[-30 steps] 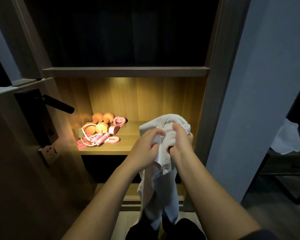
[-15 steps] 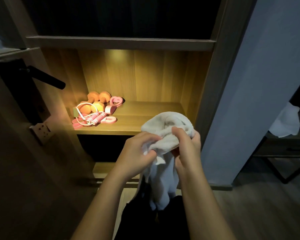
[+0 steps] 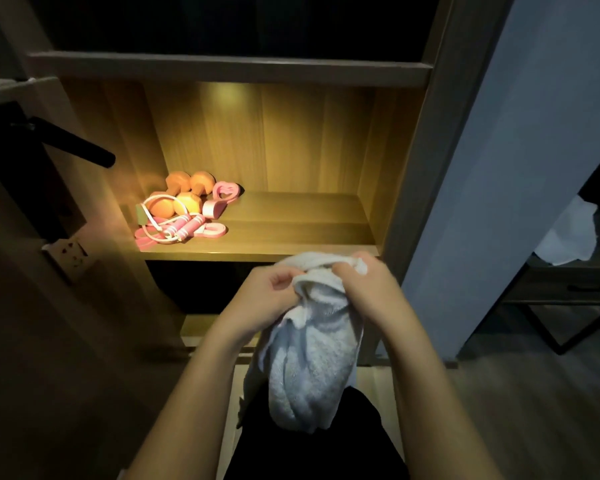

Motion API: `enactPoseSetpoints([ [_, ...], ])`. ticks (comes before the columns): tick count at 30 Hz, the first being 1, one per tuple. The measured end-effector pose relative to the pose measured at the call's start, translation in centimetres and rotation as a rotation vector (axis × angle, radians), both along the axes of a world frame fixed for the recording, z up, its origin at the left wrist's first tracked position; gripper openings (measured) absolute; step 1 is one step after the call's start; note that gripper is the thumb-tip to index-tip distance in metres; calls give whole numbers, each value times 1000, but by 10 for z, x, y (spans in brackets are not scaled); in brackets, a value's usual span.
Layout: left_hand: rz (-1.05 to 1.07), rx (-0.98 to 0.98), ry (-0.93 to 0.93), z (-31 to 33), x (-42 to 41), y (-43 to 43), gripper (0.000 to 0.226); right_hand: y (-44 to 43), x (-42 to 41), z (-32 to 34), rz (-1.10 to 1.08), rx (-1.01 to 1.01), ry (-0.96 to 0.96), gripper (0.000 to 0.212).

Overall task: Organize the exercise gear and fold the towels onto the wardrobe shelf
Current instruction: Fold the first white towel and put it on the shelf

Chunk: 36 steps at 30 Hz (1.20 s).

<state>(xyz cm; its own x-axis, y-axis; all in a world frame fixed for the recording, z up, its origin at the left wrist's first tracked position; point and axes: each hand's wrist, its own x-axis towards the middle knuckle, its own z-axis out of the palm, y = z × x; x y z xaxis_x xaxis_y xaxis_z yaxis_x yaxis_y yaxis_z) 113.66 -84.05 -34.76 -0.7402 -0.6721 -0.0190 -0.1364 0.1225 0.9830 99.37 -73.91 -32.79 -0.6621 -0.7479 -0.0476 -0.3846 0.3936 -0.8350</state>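
Observation:
A white towel (image 3: 309, 355) hangs bunched in front of the wardrobe, below the lit shelf (image 3: 291, 233). My left hand (image 3: 267, 296) pinches its top edge from the left, and my right hand (image 3: 364, 282) grips the top edge from the right. On the shelf's left end lie orange dumbbells (image 3: 184, 192), a pink jump rope (image 3: 177, 226) and pink hand grippers (image 3: 222, 195). The shelf's right half is bare wood.
The open wardrobe door with a black lever handle (image 3: 73, 147) stands at the left. A grey wall panel (image 3: 499, 168) rises at the right. Behind it, another white towel (image 3: 568, 237) lies on a dark table (image 3: 561, 282). Lower shelves sit below.
Both hands have come down with the towel, from in front of the shelf to below its front edge. The view tilted down and the towel hangs more bunched.

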Motion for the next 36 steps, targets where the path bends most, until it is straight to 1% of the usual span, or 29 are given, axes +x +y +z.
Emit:
enactPoseSetpoints([
  [1,0,15,-84,-19,0,2,13,-1,-3,-23,14,105,-13,37],
  [3,7,77,-205,-55,1,11,12,0,-6,-66,50,278,-39,35],
  [5,23,208,-259,-83,5,22,14,5,-7,-101,105,394,-56,31],
  [8,6,333,-311,-108,11,34,18,17,-5,-127,142,538,-72,45],
  [10,10,360,-320,-116,12,39,17,23,-6,-133,122,622,19,51],
  [11,17,362,-323,-119,12,40,18,25,-6,-133,107,624,110,49],
  [12,26,362,-321,-121,12,41,19,27,-4,-133,94,556,204,43],
  [13,37,365,-315,-123,12,41,19,30,-2,-131,100,416,268,36],
  [14,46,375,-306,-125,13,41,18,31,2,-129,135,233,279,34],
  [15,51,389,-296,-126,13,42,16,32,5,-126,194,47,228,36],
  [16,59,411,-283,-127,13,42,15,34,9,-123,260,-94,132,38],
  [17,69,431,-270,-128,14,42,14,35,12,-122,321,-165,36,36],
  [18,85,444,-260,-128,14,42,14,36,14,-121,378,-160,-26,33],
  [19,111,448,-257,-130,15,42,14,35,16,-121,442,-102,-47,35],
  [21,195,485,-259,-134,17,43,15,32,14,-124,560,76,20,51],
  [22,253,533,-255,-138,19,45,17,29,12,-126,593,130,49,51],
  [25,404,703,-215,-148,27,51,32,23,9,-127,574,147,12,33],
  [26,412,743,-194,-150,31,53,32,23,9,-128,559,160,-7,32],
  [28,354,796,-141,-151,38,57,29,22,8,-131,569,198,-46,40],
  [30,336,782,-108,-149,44,60,21,22,6,-130,663,259,-82,56],
  [32,394,709,-134,-147,46,63,17,23,1,-126,762,328,-141,66],
  [33,420,660,-156,-145,46,64,16,23,-1,-124,789,334,-152,65],
  [34,436,613,-171,-142,44,65,15,24,-3,-123,792,317,-142,60],
  [36,452,545,-170,-136,40,66,13,23,-1,-121,712,235,-93,36],
])
